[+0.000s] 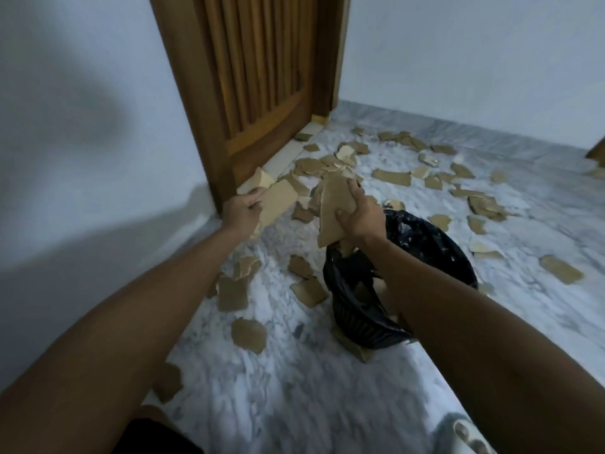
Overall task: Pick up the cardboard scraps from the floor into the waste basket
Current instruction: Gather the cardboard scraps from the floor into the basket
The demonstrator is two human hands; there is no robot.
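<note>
While both arms reach forward over the marble floor [294,404], each of the two hands grips torn cardboard. The left hand [240,213] closes its fingers around a stack of cardboard pieces [278,201], held above the floor near the foot of the wooden door [255,77]. The right hand [358,214] clamps a large cardboard scrap [334,208] between thumb and fingers; the scrap's lower end hangs just above the near rim of the waste basket [350,309]. The waste basket stands on the floor beneath the right forearm and is lined with a black plastic bag [425,237]; some cardboard is visible inside it. Loose cardboard scraps [391,176] lie scattered across the floor, from the door threshold to the right-hand wall, with several more pieces between the left arm and the basket. One scrap [248,334] lies alone on the floor left of the basket.
</note>
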